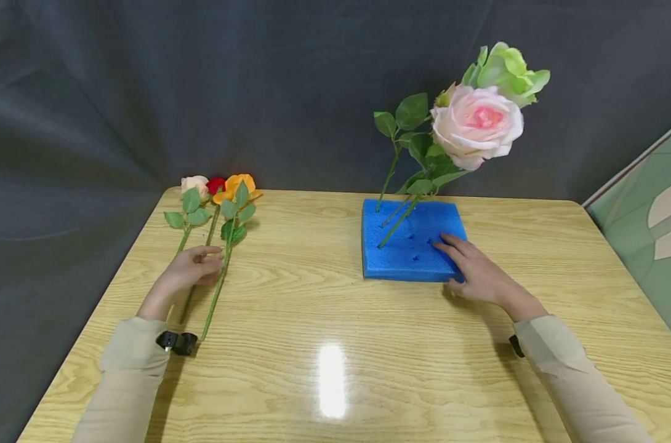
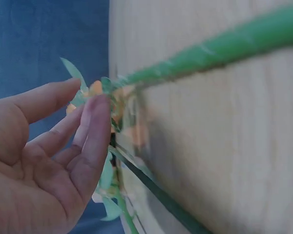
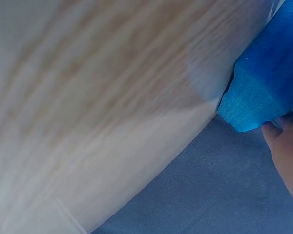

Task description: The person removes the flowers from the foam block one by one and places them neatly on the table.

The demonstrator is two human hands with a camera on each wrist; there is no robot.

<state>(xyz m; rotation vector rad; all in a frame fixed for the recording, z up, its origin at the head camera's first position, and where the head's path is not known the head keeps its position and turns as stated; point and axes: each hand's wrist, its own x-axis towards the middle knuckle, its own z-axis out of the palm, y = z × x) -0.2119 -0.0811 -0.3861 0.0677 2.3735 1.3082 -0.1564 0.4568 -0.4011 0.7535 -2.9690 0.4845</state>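
In the head view, my left hand (image 1: 194, 267) is over the flowers lying at the left, nearest the stem of an orange flower (image 1: 237, 188). Its fingers are loosely bent; the left wrist view shows a gap between thumb and fingers, with a green stem (image 2: 224, 46) passing beyond them. Beside it lie a cream rose (image 1: 194, 184) and a red rose (image 1: 216, 185), partly covered. My right hand (image 1: 482, 271) rests on the right edge of a blue foam block (image 1: 391, 264), fingers extended over the top, thumb by the near corner. A large pink rose (image 1: 479, 123) stands tilted in the foam.
Behind the pink rose shows a green flower (image 1: 510, 74). Several stems enter the foam's left part, and small holes dot its top. Everything is on a wooden table (image 1: 291, 320); a dark curtain (image 1: 291, 92) hangs behind it, and a green patterned panel (image 1: 651, 227) borders the right.
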